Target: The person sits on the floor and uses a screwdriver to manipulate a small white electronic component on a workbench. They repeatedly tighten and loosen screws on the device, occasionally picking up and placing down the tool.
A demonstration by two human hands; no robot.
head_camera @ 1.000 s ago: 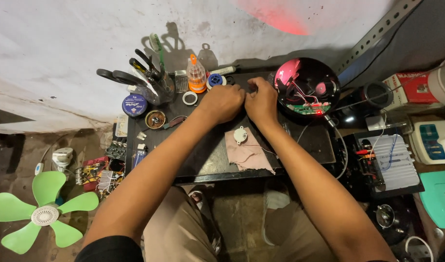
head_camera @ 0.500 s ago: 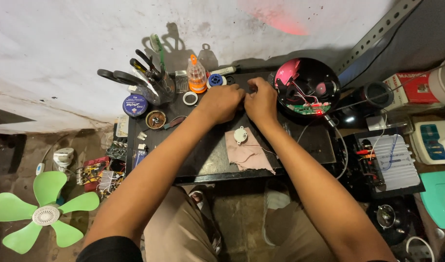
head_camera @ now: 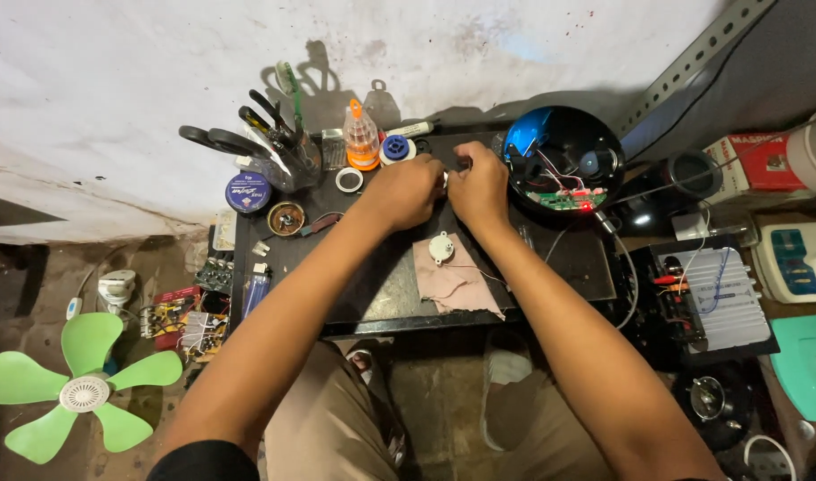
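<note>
My left hand (head_camera: pixel 406 190) and my right hand (head_camera: pixel 477 184) meet at the far middle of a small black work table (head_camera: pixel 381 289). Both pinch a small metallic part (head_camera: pixel 446 177) between their fingertips; most of it is hidden. Just right of my right hand lies an opened round black device (head_camera: pixel 564 167) with a green circuit board, coloured wires and a blue glow inside. Below my hands, a small white round motor (head_camera: pixel 441 248) rests on a pinkish cloth (head_camera: pixel 455 281).
Behind my left hand stand an orange glue bottle (head_camera: pixel 361 138), a tape roll (head_camera: pixel 348 180), a blue tin (head_camera: pixel 248 192) and a tool holder with scissors (head_camera: pixel 279 151). A green fan blade (head_camera: pixel 78 389) lies on the floor at left. A finned heatsink board (head_camera: pixel 713 298) sits at right.
The glow inside the round black device has changed from pink-red to blue. My hands stay together at the same spot with only slight finger movement.
</note>
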